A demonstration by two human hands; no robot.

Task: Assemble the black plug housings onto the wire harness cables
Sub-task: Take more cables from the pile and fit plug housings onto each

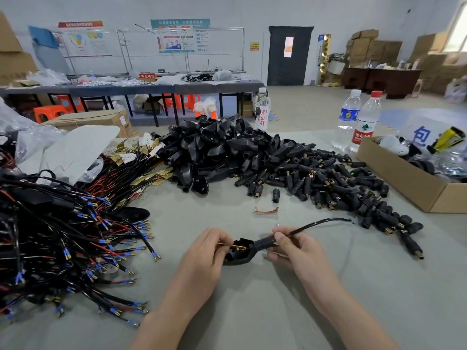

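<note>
A black plug housing [240,253] lies open-side up between my hands at the table's front centre. My left hand [204,251] pinches a brass terminal [235,246] at the housing's left end. My right hand [298,251] pinches the black cable [318,223] where its red and black leads enter the housing's neck. The cable arcs up and to the right. A heap of black plug housings [217,147] lies behind. Small black barrel connectors [328,180] spread to the right. A big tangle of wire harness cables [63,236] with blue-sleeved terminals fills the left.
A short copper wire piece [266,211] lies on the grey table just beyond my hands. An open cardboard box [409,183] stands at the right edge. Two water bottles [358,120] stand behind the connectors. Plastic bags [75,147] and boxes sit at the back left.
</note>
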